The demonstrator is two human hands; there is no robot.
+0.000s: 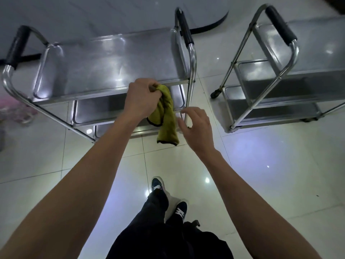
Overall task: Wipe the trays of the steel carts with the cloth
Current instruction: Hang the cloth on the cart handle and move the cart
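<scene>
Olive-green, dark-edged cloth (165,113) hangs bunched from the gripping left hand (142,98), just past which lies the near steel cart's shiny top tray (112,60). The right hand (196,126), fingers loosely spread, holds nothing beside the cloth. Wiping seems not yet begun; next, probably spreading the cloth onto the tray.

Head-worn camera looks steeply down, close over both forearms, toward the floor (261,165).

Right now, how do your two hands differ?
The left hand grips the green cloth, fingers curled round its top; the right hand holds nothing, fingers loosely spread. The left is over the near edge of the left cart's top tray; the right is lower, beside the hanging cloth. Both arms are bare.
</scene>
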